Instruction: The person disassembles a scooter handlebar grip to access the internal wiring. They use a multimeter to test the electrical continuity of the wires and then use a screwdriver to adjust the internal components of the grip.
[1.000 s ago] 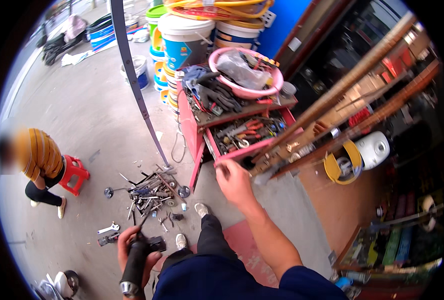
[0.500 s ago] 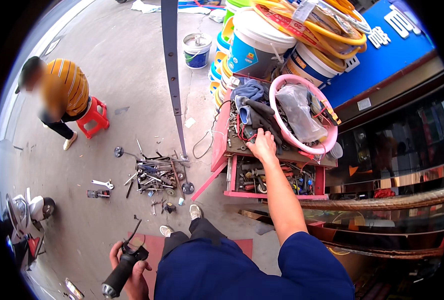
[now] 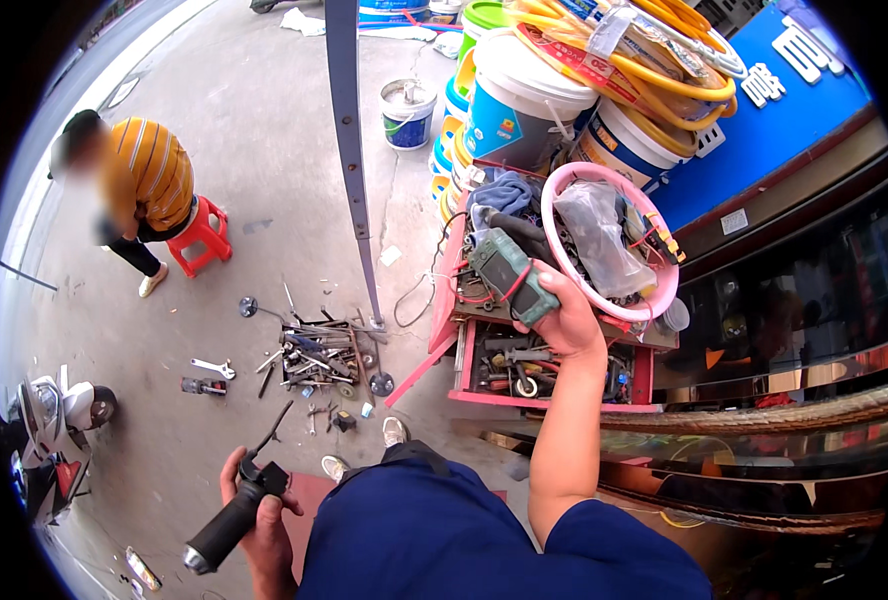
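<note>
At the lower left, my left hand point(image 3: 267, 535) is closed round a black handlebar grip point(image 3: 226, 528) with a switch housing and a thin lever or cable sticking up from it. My right hand point(image 3: 570, 318) reaches out over the tool cabinet and grips a green-grey multimeter point(image 3: 505, 270) by its lower end. A red lead crosses the meter's front and trails to the left. Beneath the meter, dark cloths or gloves point(image 3: 509, 190) lie on the cabinet top, partly covered by it.
A pink basin point(image 3: 676, 270) holding a clear plastic bag stands on the cabinet. Its drawer point(image 3: 554, 404) is pulled out, full of tools. Loose tools point(image 3: 319, 355) lie on the ground by a metal post point(image 3: 349, 140). A person point(image 3: 149, 175) sits on a red stool point(image 3: 204, 235).
My right hand has taken hold of the multimeter and lifted it off the cabinet top. My left hand still holds the handlebar grip, shifted slightly.
</note>
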A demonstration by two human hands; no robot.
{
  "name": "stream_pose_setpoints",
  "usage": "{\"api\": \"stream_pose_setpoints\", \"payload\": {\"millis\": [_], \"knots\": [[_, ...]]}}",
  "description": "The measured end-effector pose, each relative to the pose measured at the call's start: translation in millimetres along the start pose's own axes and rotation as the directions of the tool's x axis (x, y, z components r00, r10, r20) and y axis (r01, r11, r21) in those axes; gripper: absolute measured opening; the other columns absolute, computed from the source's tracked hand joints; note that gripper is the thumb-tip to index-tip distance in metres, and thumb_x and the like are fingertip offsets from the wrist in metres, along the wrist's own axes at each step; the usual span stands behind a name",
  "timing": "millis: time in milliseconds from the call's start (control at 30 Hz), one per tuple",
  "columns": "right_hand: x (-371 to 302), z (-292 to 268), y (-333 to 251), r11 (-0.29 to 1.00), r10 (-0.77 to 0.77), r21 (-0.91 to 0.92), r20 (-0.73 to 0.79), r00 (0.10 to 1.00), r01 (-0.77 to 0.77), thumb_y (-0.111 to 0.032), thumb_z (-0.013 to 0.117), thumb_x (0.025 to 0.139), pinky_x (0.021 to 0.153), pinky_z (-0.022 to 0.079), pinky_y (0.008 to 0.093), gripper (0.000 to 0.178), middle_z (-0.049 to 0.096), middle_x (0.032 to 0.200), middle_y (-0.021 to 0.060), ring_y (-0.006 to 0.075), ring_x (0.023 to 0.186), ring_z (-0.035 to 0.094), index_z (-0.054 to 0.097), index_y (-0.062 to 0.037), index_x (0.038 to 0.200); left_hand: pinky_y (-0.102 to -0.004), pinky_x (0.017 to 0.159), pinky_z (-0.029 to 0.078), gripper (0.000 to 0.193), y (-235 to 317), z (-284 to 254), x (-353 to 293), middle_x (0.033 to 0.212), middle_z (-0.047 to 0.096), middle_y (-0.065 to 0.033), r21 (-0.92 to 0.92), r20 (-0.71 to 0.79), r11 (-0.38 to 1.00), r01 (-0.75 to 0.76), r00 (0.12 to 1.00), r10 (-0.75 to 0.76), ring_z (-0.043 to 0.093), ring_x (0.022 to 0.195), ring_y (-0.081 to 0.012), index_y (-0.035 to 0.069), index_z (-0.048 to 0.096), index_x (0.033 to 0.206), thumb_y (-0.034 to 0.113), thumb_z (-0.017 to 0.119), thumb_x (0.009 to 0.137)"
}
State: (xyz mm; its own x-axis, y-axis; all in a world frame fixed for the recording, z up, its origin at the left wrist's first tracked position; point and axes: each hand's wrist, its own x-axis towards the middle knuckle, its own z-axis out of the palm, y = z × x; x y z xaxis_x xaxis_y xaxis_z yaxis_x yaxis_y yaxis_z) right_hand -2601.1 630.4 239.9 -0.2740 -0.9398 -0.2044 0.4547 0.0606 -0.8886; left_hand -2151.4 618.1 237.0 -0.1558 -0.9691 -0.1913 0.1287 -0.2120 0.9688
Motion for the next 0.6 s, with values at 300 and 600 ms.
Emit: {"api": "stream_pose_setpoints", "payload": {"millis": [300,600], "knots": [[-27,102,-2,0.848,-0.321,0.529,0.466,0.825,0.031,-0.046,0.056,0.079,0.079,0.052,0.0398,0.078,0.060,0.116,0.0266,0.0323,0.092,0.064,0.045,0.0087,0.134,-0.0365,0.072,0.049,0.055,26,7,33,0.105,0.055,-0.0163,-0.313,0.373,0.938,-0.147,0.890,0.264,0.057,0.085,-0.0245,0.002,0.058,0.120,0.048,0.061,0.090],[-48,183,15,0.722,-0.043,0.415,0.825,0.563,-0.553,-0.041,0.061,0.079,0.072,0.055,0.0412,0.075,0.062,0.103,0.0307,0.0323,0.077,0.066,0.044,0.0145,0.126,-0.0398,0.096,0.049,0.044,15,19,54,0.121,0.061,-0.0192,-0.355,0.529,0.901,0.250,0.848,-0.027,0.061,0.111,-0.0286,-0.002,0.061,0.118,0.021,0.073,0.082]]}}
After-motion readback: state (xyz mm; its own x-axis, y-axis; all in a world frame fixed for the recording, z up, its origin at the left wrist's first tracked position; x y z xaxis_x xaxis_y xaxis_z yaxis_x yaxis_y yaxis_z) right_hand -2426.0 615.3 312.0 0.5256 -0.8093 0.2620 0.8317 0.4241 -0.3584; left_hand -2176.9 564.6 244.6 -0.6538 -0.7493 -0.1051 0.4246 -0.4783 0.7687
